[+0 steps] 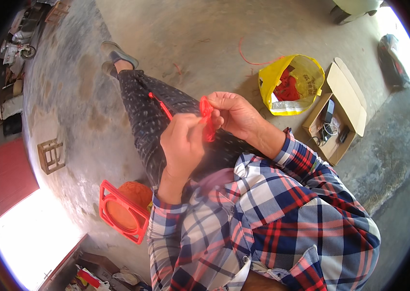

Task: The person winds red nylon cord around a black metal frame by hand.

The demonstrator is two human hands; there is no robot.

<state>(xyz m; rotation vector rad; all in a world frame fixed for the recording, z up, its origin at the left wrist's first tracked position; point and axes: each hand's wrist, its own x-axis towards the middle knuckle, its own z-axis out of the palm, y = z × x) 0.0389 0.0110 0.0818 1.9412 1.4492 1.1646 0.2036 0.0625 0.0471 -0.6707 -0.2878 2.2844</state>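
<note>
Both hands work over my lap at a looped piece of red cord (206, 107). My left hand (181, 144) is closed, its fingers pressed to the near side of the loops. On the other side my right hand (238, 114) pinches the top of the loops between thumb and fingers. More red material hangs below between the hands, partly blurred. A thin red strip (160, 105) sticks out beyond my left hand over the dark speckled trousers (142, 126); whether it is cord or a tool I cannot tell.
Right of my legs stands a yellow bag (274, 85) with red material inside. Beside it an open cardboard box (322, 138) holds cables and a dark device. A red plastic stool (124, 211) and a small wooden stool (50, 156) stand left. Red cord (248, 60) trails on the floor.
</note>
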